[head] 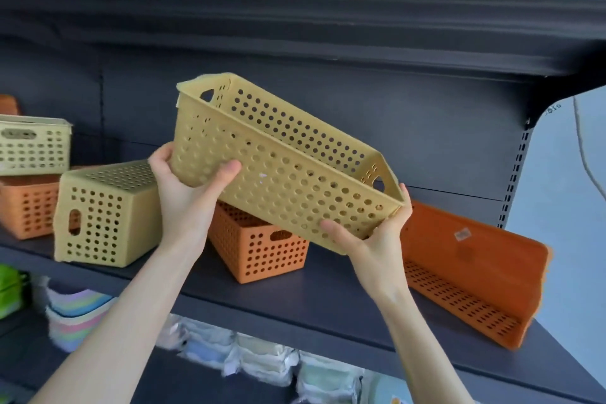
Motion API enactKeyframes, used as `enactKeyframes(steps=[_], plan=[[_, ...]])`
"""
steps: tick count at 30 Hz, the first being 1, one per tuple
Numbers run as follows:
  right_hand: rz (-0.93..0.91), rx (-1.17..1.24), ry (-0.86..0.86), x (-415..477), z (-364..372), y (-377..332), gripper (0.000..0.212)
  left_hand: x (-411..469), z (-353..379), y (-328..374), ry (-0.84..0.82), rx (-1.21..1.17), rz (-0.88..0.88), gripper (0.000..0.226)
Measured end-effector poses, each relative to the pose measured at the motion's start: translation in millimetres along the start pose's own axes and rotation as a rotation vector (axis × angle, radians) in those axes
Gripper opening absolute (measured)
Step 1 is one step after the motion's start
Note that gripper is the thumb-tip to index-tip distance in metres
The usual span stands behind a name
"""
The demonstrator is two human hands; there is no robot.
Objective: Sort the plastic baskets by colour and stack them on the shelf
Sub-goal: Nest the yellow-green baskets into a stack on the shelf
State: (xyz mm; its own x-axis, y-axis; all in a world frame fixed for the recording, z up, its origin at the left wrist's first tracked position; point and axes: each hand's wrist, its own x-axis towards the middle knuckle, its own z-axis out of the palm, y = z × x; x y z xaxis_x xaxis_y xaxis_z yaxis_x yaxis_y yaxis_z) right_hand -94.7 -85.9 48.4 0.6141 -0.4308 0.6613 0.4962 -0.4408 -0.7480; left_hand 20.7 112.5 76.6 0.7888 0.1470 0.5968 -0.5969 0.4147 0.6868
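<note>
Early in the sorting, by the look of it; long yellow basket [285, 167] held tilted above the shelf [328, 298], left hand [187, 193] and right hand [370, 239] at its ends, fingers [160, 154] clamped on it; unsorted on the shelf: overturned yellow basket [108, 216], small orange basket [259, 246], long orange basket [472, 272] on its side; at the shelf's left end, yellow-over-orange pair [32, 147] cut off by the frame; impossible to tell whether nested.
</note>
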Motion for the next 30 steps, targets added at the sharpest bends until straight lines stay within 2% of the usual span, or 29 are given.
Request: enactKeyframes(steps=[4, 11, 15, 25, 30], plan=[[-0.077, -0.002, 0.056, 35.4, 29.1, -3.2, 0.081, 36.5, -17.7, -6.1, -0.041, 0.089, 0.035, 0.090], [-0.230, -0.070, 0.142, 107.2, 87.0, 0.4, 0.072, 120.2, -42.3, -33.7, -0.161, 0.251, 0.122, 0.066], [-0.200, -0.045, 0.163, 141.2, 111.3, 13.2, 0.070, 161.4, -47.4, -58.8, -0.209, 0.345, 0.140, 0.052], [-0.070, -0.060, 0.142, 177.4, 139.7, 43.4, 0.066, 201.0, -48.0, -100.9, -0.247, 0.440, 0.083, 0.059], [0.004, -0.124, 0.087, 187.2, 136.8, 53.7, 0.063, 201.4, -48.8, -109.2, -0.206, 0.475, 0.099, 0.060]])
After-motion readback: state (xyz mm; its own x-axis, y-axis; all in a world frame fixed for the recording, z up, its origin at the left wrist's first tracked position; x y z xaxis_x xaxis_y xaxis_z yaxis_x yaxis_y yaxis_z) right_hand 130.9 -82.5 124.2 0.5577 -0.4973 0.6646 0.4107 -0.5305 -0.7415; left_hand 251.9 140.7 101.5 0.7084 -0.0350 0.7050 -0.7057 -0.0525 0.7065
